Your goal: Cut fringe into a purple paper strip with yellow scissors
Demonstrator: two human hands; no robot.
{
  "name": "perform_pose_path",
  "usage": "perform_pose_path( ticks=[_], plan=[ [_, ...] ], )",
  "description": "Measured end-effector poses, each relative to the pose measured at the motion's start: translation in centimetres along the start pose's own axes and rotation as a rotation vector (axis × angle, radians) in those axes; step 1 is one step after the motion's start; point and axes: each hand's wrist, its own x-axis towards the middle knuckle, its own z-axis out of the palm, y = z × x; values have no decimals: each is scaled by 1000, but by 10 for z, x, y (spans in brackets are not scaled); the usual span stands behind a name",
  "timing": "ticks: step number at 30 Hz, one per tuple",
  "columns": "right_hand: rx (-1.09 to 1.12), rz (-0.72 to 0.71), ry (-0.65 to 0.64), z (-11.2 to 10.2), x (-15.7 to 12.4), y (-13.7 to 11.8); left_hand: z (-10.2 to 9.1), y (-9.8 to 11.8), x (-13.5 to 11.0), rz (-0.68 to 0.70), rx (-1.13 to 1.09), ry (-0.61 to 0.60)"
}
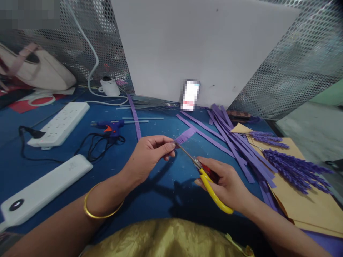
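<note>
Above the blue desk (150, 200), the left hand (148, 155) pinches a fringed purple paper strip (184, 136) in its fingers, while the right hand (226, 184) grips yellow-handled scissors (206, 176), blades at the strip; no writing is readable

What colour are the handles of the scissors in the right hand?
Yellow handles, red near the pivot, on the metal-bladed scissors; clearest in the head view.

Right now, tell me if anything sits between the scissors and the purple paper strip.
Nothing visible does. The scissors in the right hand reach the fringed purple paper strip, pinched by the left hand, with only bare blue table below.
</note>
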Motion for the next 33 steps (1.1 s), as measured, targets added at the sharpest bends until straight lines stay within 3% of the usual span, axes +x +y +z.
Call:
perform_pose_path(
  ticks=[12,20,33],
  plan=[
    [36,-4,-16,1,-1,5,2,0,1,-27,-36,-7],
    [177,106,-95,1,5,-2,3,4,3,-163,-141,-51],
    [272,115,-63,10,4,-2,5,4,-1,-94,-123,-25]
  ],
)
